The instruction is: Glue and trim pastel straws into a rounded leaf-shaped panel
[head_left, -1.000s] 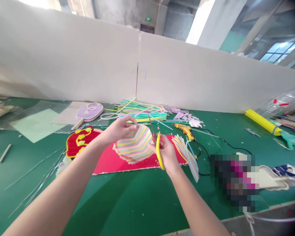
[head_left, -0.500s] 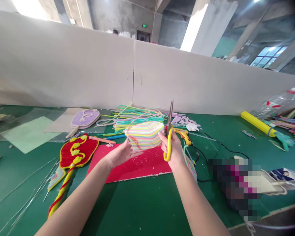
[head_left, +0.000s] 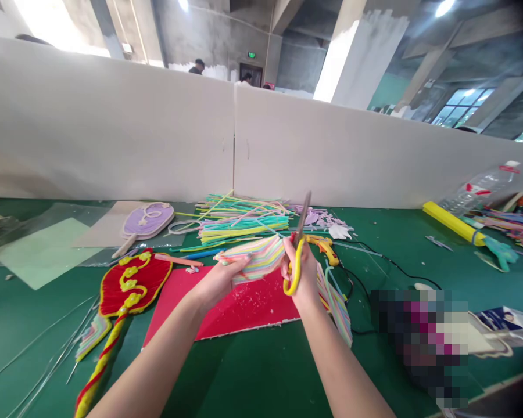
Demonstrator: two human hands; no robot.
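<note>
My left hand grips a flat panel of glued pastel striped straws, holding it tilted above a red foam sheet. My right hand is closed round the yellow handles of a pair of scissors. The blades point up and away, right beside the panel's right edge. White crumbs lie scattered on the red sheet below the hands.
A red fan shape with yellow trim lies at left on the green table. Behind are loose coloured straws, a purple fan piece and a yellow glue gun. A second striped straw piece lies right of my wrist. White partition boards close the back.
My left hand turned the straw panel from lying flat over the red sheet to a raised, tilted hold. The scissors swung upright and stayed by its right edge. The view shifted right.
</note>
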